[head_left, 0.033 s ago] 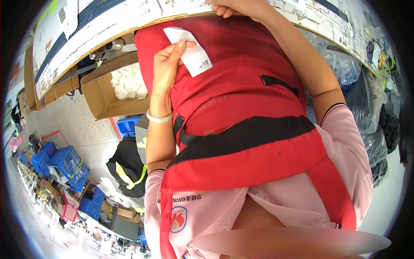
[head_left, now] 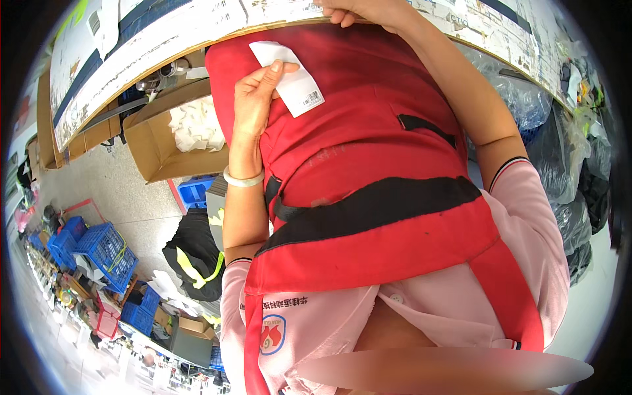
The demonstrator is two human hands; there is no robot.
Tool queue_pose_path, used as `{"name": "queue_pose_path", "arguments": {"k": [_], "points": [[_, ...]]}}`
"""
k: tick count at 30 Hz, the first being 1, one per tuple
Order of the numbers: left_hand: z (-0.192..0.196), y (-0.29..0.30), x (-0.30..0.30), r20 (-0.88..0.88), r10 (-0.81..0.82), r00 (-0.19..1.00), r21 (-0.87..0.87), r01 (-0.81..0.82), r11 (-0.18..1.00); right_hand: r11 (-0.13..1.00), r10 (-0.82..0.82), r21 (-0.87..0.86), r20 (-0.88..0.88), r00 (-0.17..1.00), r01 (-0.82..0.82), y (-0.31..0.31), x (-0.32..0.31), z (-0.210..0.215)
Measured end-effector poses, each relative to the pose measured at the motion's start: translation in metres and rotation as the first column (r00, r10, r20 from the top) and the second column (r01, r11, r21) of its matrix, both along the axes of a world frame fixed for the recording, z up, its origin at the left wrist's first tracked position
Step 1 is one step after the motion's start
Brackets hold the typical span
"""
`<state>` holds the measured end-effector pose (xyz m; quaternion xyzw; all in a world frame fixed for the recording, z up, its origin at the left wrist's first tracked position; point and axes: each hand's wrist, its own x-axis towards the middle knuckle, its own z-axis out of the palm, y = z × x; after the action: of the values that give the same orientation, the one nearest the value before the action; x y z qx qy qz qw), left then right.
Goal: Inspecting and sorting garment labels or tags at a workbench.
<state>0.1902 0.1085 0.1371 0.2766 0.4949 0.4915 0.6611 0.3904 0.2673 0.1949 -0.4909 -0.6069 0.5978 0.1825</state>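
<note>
My left hand [head_left: 253, 99] is raised in front of my red apron [head_left: 368, 164] and pinches a small white paper label [head_left: 289, 82] with a barcode between thumb and fingers. A pale bangle [head_left: 242, 178] sits on that wrist. My right hand [head_left: 359, 12] reaches up to the edge of a worktop [head_left: 164, 49] covered with printed sheets, its fingers curled over the rim. Whether it holds anything there is hidden.
An open cardboard box [head_left: 155, 155] with several white paper scraps stands on the floor to my left. Below it lie a black bag with yellow straps [head_left: 194, 253] and blue plastic crates [head_left: 105, 250]. Dark plastic bags [head_left: 559, 151] are piled at the right.
</note>
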Motion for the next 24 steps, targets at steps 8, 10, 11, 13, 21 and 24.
{"name": "queue_pose_path", "arguments": {"k": [8, 10, 11, 13, 21, 24], "points": [[0.000, 0.000, 0.000, 0.013, -0.002, 1.000, 0.007, 0.002, 1.000, 1.000, -0.014, -0.011, -0.008, 1.000, 0.013, 0.000, -0.001, 0.001], [0.000, 0.000, 0.000, 0.008, -0.002, 1.000, 0.000, 0.002, 1.000, 1.000, -0.014, -0.011, -0.001, 1.000, 0.014, 0.000, -0.001, 0.002], [0.000, -0.001, 0.000, 0.003, -0.002, 1.000, -0.006, 0.002, 1.000, 1.000, -0.001, 0.006, 0.008, 1.000, 0.001, 0.000, -0.002, 0.002], [0.000, 0.001, 0.000, 0.000, -0.011, 1.000, -0.003, 0.011, 1.000, 1.000, 0.007, 0.027, 0.021, 1.000, -0.008, -0.001, -0.001, 0.005], [0.001, 0.000, -0.001, 0.013, 0.004, 1.000, -0.026, -0.004, 1.000, 0.998, 0.046, 0.031, 0.002, 0.999, -0.046, -0.004, 0.001, 0.005], [0.000, 0.002, 0.000, 0.027, 0.004, 1.000, -0.016, -0.004, 1.000, 1.000, 0.022, 0.005, -0.062, 0.998, -0.022, -0.008, 0.008, 0.008]]}}
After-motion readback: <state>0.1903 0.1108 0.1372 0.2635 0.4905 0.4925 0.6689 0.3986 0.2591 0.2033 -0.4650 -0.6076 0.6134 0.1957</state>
